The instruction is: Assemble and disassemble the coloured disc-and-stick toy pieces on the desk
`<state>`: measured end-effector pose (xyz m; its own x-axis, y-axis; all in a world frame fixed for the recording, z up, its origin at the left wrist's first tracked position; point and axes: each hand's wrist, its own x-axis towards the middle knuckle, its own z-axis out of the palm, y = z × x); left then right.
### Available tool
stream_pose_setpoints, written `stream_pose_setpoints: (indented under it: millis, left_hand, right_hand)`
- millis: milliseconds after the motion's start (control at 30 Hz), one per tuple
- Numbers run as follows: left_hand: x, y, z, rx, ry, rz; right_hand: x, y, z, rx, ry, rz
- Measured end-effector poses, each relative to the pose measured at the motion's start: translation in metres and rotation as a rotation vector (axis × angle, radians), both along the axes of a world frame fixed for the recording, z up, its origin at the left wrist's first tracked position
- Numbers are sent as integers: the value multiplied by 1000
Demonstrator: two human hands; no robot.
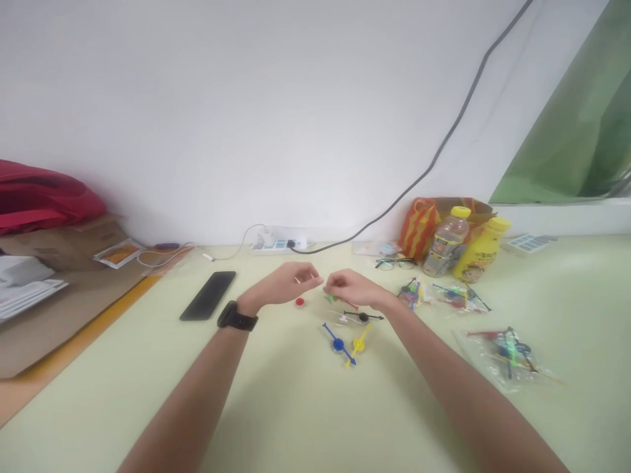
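Observation:
My left hand (288, 284), with a dark watch (237, 318) on its wrist, hovers over the table with fingers curved and apart. No held thing shows in it. Close beside it, my right hand (353, 288) has its fingers pinched at a small green plastic piece (330, 298), mostly hidden beneath the fingertips. A small red round piece (300, 303) lies below my left hand. Under my right hand, a red pointed part (351, 305) peeks out. Nearer me are a black arrow spinner (363, 317), a blue arrow spinner (338, 345) and a yellow arrow spinner (359, 345).
Clear bags of coloured spinners (513, 355) lie at the right. Behind them stand two yellow-capped bottles (446, 243), glasses (394, 263) and a red-yellow bag (418, 226). A black phone (208, 295) lies left; a power strip (279, 244) sits by the wall.

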<state>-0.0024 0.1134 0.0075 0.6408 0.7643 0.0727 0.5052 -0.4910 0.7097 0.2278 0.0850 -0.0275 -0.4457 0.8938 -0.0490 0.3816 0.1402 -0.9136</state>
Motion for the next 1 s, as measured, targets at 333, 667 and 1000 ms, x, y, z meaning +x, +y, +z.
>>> stream_pose_setpoints:
  millis: [333,667,1000]
  left_hand:
    - [19,-8,-1,-25,-217,-29]
    - [18,-8,-10,-76,-36,-70]
    - [17,-2,-23,-24,-6,-78]
  right_hand:
    - [-9,-2,9,-201,439,-116]
    - [-8,-4,-4,-133,53,-44]
    - [3,14,-17,58,-156,-259]
